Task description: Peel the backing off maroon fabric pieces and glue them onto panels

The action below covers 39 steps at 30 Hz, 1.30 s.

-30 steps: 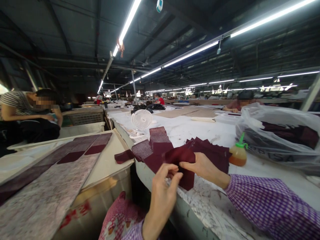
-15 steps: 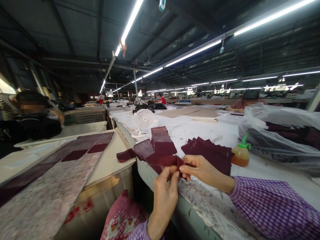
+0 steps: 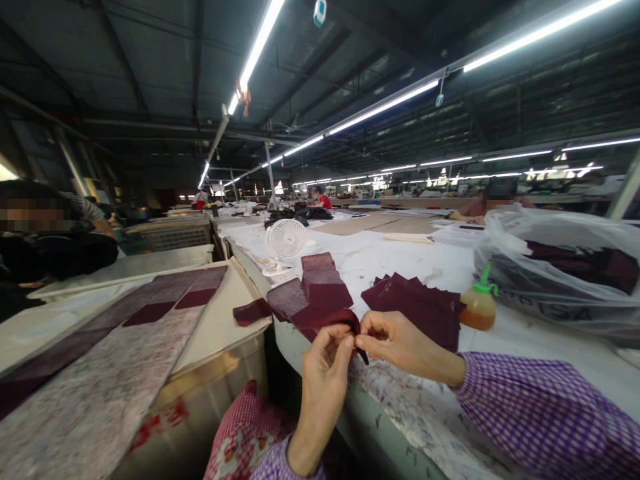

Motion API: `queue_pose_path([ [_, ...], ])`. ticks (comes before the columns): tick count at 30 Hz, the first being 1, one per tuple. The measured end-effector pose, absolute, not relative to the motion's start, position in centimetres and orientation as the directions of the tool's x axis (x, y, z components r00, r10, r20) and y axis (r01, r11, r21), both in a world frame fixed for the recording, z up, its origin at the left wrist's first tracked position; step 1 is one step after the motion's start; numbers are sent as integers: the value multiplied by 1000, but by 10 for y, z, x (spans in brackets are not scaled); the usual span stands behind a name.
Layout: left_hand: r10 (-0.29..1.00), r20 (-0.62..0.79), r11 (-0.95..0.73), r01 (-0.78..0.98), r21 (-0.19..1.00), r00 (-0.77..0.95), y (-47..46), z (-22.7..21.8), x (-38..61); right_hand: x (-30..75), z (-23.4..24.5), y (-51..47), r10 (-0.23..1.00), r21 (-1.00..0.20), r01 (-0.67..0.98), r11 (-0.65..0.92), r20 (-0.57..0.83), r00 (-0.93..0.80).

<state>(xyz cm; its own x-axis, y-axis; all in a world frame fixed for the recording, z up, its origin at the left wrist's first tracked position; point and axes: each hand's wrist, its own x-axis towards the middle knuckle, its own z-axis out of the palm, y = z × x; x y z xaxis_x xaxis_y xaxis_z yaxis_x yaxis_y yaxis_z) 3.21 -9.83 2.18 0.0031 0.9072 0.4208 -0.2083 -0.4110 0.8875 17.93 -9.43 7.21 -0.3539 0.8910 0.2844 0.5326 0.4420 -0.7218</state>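
Between both hands, at the edge of the white-covered table (image 3: 415, 407), is a maroon fabric piece (image 3: 345, 319), its upper part curled over. My left hand (image 3: 327, 360) pinches it between thumb and fingers. From the right, my right hand (image 3: 395, 340) pinches the same piece, fingertips nearly touching the left thumb. A dark end of cloth hangs just below the fingertips. Behind the hands lie maroon pieces with a speckled greyish side (image 3: 320, 270). Beyond my right hand sits a fanned stack of maroon fabric pieces (image 3: 415, 307).
An oil bottle with a green spout (image 3: 477, 307) and a clear plastic bag of dark cloth (image 3: 565, 267) stand at right. A white fan (image 3: 287, 238) is further back. At left, cloth strips lie on a speckled board (image 3: 125, 373) over a cream bin (image 3: 220, 387). A person (image 3: 55, 227) works beyond it.
The maroon piece has curled over more at the fingertips, and a dark end now hangs below them. My left hand has shifted slightly left. The person at left has moved leftward in view.
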Motion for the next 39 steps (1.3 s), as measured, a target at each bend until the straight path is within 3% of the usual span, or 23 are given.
queue_pose_path([
  [6, 881, 474, -474, -47, 879, -6, -94, 18, 30, 185, 76, -94, 684, -423, 539, 729, 479, -550],
  [8, 905, 426, -423, -120, 898, 4, -95, 20, 31, 184, 79, -95, 684, -440, 525, 729, 501, -530],
  [13, 932, 361, -342, -238, 909, 39, -95, 26, 34, 181, 79, -96, 804, -610, 524, 594, 423, -418],
  [18, 916, 396, -373, -222, 901, 65, -93, 22, 34, 182, 74, -93, 842, -587, 604, 539, 386, -377],
  [22, 876, 478, -481, 40, 876, 66, -95, 20, 32, 182, 75, -95, 782, -470, 637, 611, 482, -395],
  [26, 781, 622, -595, 372, 712, 59, -100, 24, 32, 181, 76, -97, 727, -391, 638, 663, 539, -425],
  [29, 742, 669, -607, 475, 637, 51, -102, 27, 33, 181, 76, -98, 708, -351, 649, 675, 557, -435],
  [39, 852, 519, -522, 181, 833, 72, -100, 23, 29, 178, 81, -105, 719, -381, 633, 674, 537, -442],
])
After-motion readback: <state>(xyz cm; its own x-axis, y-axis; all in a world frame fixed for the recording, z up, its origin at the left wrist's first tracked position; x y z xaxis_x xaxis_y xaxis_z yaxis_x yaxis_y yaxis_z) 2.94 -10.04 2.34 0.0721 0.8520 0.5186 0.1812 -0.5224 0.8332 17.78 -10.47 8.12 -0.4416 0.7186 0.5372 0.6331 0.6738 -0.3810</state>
